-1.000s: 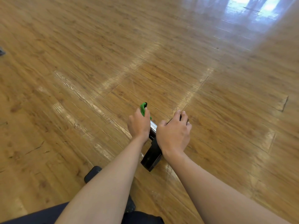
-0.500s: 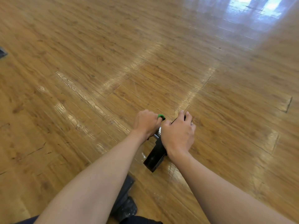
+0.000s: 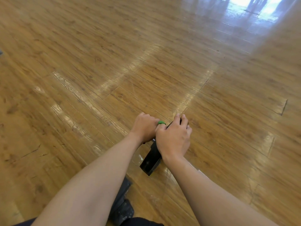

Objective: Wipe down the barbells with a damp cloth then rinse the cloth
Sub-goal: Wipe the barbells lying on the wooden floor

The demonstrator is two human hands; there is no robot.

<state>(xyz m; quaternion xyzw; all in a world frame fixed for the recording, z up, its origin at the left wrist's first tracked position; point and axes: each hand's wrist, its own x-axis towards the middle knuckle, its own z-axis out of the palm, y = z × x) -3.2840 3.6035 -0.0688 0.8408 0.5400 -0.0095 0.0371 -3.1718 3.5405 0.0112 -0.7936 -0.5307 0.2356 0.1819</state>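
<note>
Barbell: I see a short black barbell with a blocky end weight [image 3: 150,160] lying on the glossy brown wood-plank floor [image 3: 97,62]. Its near end points toward me and the rest is hidden under both hands.
Cloth: a small green cloth [image 3: 161,122] shows only as a bright fold between the two hands, over the bar.
Left hand: my left hand [image 3: 145,128] is clenched around the green cloth at the middle of the bar, knuckles up.
Right hand: my right hand [image 3: 174,137] touches the left, its fingers curled over the barbell's far end, gripping it.
Floor edge nearest me: a dark shoe [image 3: 123,209] sits below my left forearm.
Far right corner: window glare [image 3: 254,7] reflects off the planks.
</note>
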